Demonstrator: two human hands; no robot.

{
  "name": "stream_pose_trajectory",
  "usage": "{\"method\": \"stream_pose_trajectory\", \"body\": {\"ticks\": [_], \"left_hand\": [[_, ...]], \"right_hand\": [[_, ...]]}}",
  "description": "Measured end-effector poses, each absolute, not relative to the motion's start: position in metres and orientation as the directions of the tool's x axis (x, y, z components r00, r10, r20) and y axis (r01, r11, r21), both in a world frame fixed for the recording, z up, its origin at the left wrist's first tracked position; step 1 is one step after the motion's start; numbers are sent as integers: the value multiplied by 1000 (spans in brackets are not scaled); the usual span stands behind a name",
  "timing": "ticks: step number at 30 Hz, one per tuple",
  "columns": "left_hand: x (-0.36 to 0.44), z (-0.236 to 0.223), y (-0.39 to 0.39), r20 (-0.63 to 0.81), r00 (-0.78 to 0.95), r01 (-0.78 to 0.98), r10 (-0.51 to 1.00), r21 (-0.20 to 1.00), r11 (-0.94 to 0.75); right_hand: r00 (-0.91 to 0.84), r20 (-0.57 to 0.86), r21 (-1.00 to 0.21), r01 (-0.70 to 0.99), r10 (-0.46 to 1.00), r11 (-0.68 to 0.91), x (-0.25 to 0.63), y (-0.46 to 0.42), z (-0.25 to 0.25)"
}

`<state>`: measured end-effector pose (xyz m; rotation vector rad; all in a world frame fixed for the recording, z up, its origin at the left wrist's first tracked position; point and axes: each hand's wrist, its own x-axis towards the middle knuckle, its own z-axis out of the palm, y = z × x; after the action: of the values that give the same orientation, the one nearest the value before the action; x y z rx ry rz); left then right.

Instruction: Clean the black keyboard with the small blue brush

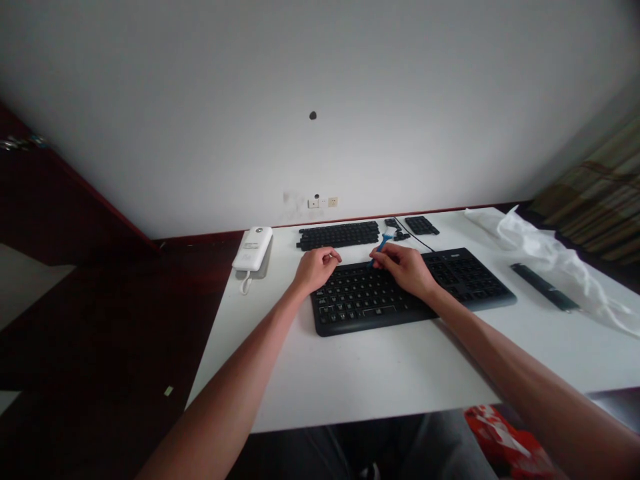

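A black computer keyboard (350, 327) lies on the white table with its keycaps off, so pale switch posts show in rows. My left hand (317, 268) is at its upper left corner, fingers curled in and closed against the edge. Over the keyboard's upper middle, my right hand (404, 268) pinches a slim blue brush (384, 241). The brush is tilted, its whitish end pointing up and away and its blue end down at the keyboard's top edge. Behind the keyboard, rows of removed black keycaps (340, 235) are laid out, with a smaller block of keycaps (421, 225) to the right.
A white power bank (253, 248) with a strap lies at the table's left. On the right are a dark long strip-shaped object (544, 287) and a crumpled white plastic bag (550, 250). The keyboard's cable (415, 235) runs toward the back. A wall with sockets (323, 203) stands behind.
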<state>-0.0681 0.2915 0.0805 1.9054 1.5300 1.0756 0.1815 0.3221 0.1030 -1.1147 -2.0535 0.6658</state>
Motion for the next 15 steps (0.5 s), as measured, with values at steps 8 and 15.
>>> {"method": "stream_pose_trajectory", "body": {"ticks": [8,15], "left_hand": [[-67,82,291,282,63,602,957,755,-262],[-67,83,291,282,69,604,957,752,-265]], "right_hand": [[-466,331,-634,533,820,560,181,320,104],[-477,351,-585,559,805,587,181,320,106]]}}
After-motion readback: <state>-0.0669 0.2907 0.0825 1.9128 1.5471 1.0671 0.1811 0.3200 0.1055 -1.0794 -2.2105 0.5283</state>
